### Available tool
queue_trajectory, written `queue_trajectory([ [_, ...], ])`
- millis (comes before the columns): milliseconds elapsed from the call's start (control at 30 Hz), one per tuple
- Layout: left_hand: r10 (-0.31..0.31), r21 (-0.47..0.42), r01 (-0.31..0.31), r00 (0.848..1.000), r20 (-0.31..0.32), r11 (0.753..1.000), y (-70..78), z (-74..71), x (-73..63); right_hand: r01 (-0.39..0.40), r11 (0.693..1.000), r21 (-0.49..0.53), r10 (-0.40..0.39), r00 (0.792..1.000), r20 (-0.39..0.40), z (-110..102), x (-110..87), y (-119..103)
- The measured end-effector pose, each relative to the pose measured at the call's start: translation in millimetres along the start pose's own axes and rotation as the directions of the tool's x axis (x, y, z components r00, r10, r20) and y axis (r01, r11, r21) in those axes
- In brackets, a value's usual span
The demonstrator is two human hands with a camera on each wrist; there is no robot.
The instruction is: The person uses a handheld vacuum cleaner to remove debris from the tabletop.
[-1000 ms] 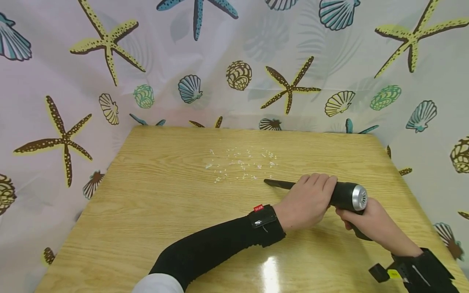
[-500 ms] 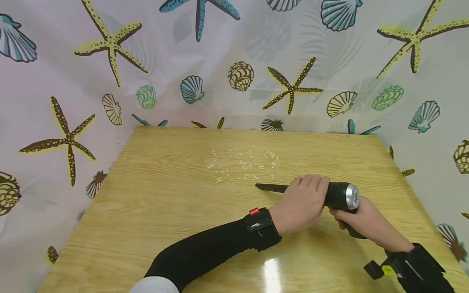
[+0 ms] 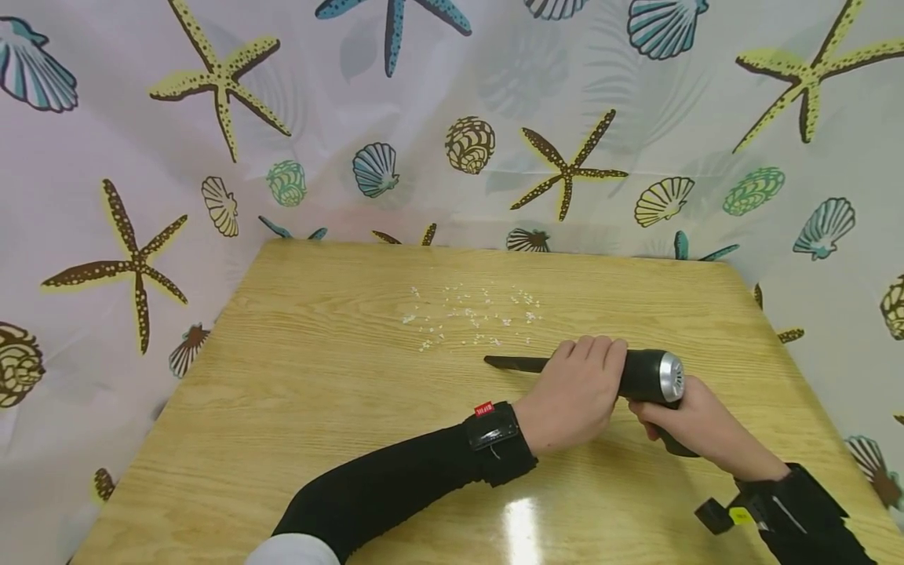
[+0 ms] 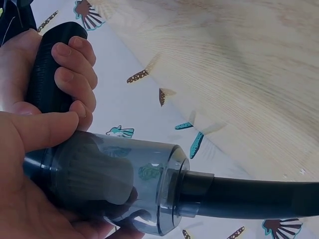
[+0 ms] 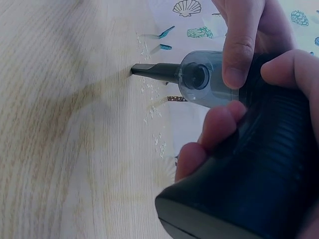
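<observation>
A black handheld vacuum cleaner (image 3: 644,377) with a silver end cap is held over the table. Its handle (image 5: 249,169) is gripped by my right hand (image 3: 706,424), the fingers curled round it. My left hand (image 3: 575,392) clasps the body near the clear dust cup (image 4: 149,172), in which a pale filter (image 4: 99,174) shows. From the cup a narrow black nozzle (image 3: 515,363) points left, its tip near the tabletop; whether it touches I cannot tell. Small white crumbs (image 3: 469,314) lie scattered on the table just beyond the nozzle.
The wood-grain table (image 3: 297,392) spreads out to the left and in front of the hands. A white curtain (image 3: 424,94) printed with starfish and shells hangs behind it and along both sides.
Both hands have shifted the vacuum cleaner left, and its nozzle tip sits a little closer to the table's front edge. The grip is the same, and the crumbs lie as before.
</observation>
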State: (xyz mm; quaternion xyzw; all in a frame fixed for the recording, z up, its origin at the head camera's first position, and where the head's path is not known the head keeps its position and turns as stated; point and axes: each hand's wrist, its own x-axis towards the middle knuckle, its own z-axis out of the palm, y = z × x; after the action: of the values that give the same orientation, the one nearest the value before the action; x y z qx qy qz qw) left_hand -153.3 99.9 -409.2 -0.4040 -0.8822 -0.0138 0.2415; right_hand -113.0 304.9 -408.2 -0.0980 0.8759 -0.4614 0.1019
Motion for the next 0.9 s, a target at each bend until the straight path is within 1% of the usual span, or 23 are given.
queue_trajectory([
  [367, 0.017, -0.013, -0.017, 1.000, -0.002, 1.000, -1.5, 5.0, 2.7, -0.044, 0.999, -0.020, 0.043, 0.999, -0.028, -0.4, -1.5, -0.8],
  [733, 0.037, -0.018, -0.037, 0.999, -0.023, 0.999, -2.8, 10.5, 7.7, -0.046, 0.999, -0.022, 0.045, 0.997, -0.063, -0.1, -2.1, 0.5],
  [900, 0.047, -0.027, -0.047, 0.999, -0.017, 0.999, -2.3, 11.7, 9.9, -0.041, 0.999, -0.035, 0.039, 0.996, -0.078, -0.7, -3.0, 2.6],
])
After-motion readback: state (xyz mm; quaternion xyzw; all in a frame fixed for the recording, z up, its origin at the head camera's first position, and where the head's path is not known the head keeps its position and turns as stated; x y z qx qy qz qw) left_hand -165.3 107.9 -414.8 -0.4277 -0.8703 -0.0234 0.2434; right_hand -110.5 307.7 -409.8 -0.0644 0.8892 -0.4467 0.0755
